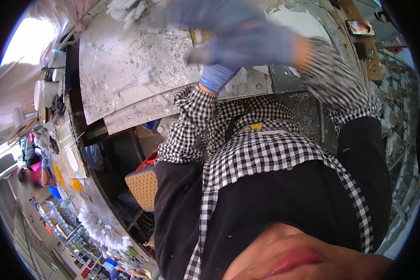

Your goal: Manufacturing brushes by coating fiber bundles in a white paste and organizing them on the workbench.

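My right hand (252,44), in a blue-grey glove, is smeared by motion as it reaches left across the top of the work table. Its thumb sticks out toward the lower left, but the fingers blur too much to show whether they hold anything. Behind and below it is my left hand (218,78), in a lighter blue glove, with its fingers hidden by the right hand. Both are over a paint-spattered grey metal sheet (135,70) on the table. A small yellowish thing (200,35) shows beside the right hand, too unclear to name.
A bundle of white bristly pieces (126,11) lies at the far left of the table. A white smeared patch (298,21) is at the far right, near a small dark box (359,28). White tubs (45,94) stand left; a rack (396,107) with white pieces stands right.
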{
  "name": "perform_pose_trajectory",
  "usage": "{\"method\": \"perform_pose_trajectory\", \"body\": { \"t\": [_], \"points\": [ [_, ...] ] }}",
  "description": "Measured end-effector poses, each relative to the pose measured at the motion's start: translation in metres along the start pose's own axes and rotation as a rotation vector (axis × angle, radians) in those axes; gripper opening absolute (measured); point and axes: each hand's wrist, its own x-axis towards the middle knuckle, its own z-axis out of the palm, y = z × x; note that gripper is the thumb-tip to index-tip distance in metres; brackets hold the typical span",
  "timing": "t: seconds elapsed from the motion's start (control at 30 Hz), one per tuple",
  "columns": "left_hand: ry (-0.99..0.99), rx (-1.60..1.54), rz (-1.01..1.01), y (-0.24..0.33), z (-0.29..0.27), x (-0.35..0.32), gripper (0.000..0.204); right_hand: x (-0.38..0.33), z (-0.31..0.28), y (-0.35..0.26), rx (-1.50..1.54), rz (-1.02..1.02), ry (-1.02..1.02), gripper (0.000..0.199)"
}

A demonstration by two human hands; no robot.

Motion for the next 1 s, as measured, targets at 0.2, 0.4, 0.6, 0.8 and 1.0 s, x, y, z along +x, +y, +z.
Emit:
{"method": "perform_pose_trajectory", "body": {
  "t": [0.2, 0.4, 0.6, 0.8, 1.0],
  "points": [
    [-0.056, -0.033, 0.011, 0.007, 0.002, -0.021, 0.043, 0.029, 0.01, -0.011, 0.021, -0.432, 0.188, 0.078],
    [-0.115, -0.139, -0.061, 0.013, -0.007, -0.016, 0.051, 0.039, -0.003, -0.007, 0.221, 0.013, -0.091, 0.09],
    [0.516, -0.629, 0.285, 0.049, -0.026, 0.014, 0.045, 0.003, 0.028, 0.016, 0.994, 0.033, -0.048, 0.12],
    [0.736, -0.636, 0.344, 0.065, -0.008, 0.025, 0.036, -0.008, 0.032, 0.019, 1.178, -0.025, -0.064, 0.071],
    [0.561, -0.535, 0.406, 0.047, -0.022, 0.025, 0.037, -0.007, 0.03, 0.025, 1.184, -0.07, -0.222, 0.051]
  ]
}}
